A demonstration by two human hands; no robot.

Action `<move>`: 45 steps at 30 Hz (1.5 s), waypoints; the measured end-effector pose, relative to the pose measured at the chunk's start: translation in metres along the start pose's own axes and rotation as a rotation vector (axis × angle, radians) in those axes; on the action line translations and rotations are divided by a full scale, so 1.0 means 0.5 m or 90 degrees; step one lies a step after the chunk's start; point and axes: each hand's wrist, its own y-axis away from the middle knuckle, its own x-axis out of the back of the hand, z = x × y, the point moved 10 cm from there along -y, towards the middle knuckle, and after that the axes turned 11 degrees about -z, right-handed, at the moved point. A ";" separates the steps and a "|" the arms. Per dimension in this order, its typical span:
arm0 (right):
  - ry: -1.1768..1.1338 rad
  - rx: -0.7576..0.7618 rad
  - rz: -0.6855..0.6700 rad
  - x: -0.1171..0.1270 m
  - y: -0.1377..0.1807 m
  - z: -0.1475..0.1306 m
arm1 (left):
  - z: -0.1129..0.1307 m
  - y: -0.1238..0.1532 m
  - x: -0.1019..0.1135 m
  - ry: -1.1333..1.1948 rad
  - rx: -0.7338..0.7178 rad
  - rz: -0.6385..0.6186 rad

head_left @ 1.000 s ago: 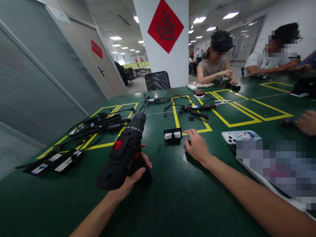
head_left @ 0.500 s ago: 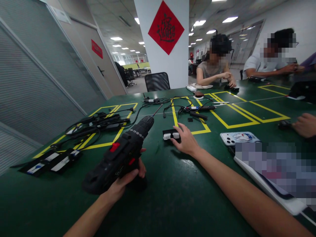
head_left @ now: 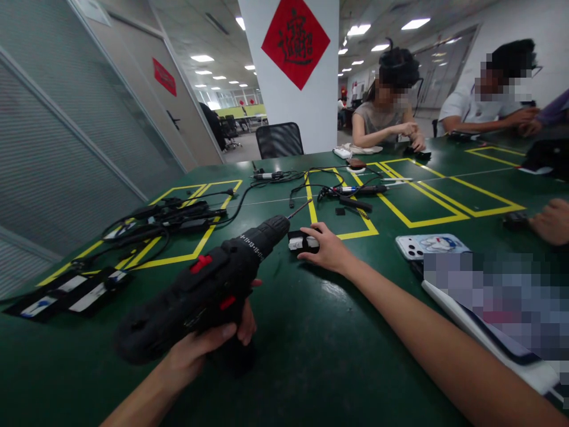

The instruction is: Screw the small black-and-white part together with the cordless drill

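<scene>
My left hand [head_left: 202, 349] is wrapped round the grip of a black cordless drill [head_left: 208, 287] with red buttons, held low over the green table [head_left: 311, 356]. Its thin bit points right and away, toward a small black block with white inserts [head_left: 301, 242]. My right hand [head_left: 326, 249] reaches across the table and its fingers close on that block at its right side.
Black cables and adapters [head_left: 169, 216] lie at the left inside yellow tape lines. More cables and tools [head_left: 351, 193] lie farther back. A phone [head_left: 429, 244] rests at the right. Another person's hand [head_left: 551, 220] is at the right edge. Two people sit at the far side.
My right hand slid left and took hold of the small black block. The drill swung lower and to the right, its bit now pointing at the block.
</scene>
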 end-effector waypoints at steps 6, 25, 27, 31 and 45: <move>0.021 0.005 -0.013 -0.002 -0.003 0.003 | -0.029 0.001 0.004 0.174 0.047 0.020; -0.054 -0.003 0.006 0.014 -0.009 0.058 | -0.029 0.008 -0.019 0.116 0.037 -0.036; -0.067 -0.019 0.021 0.016 -0.011 0.061 | -0.031 0.008 -0.020 0.119 0.029 -0.037; -0.086 -0.043 0.047 0.018 -0.015 0.066 | -0.030 0.011 -0.024 0.134 0.038 -0.035; -0.104 -0.043 0.051 0.018 -0.018 0.072 | -0.042 0.026 -0.026 0.021 0.229 -0.026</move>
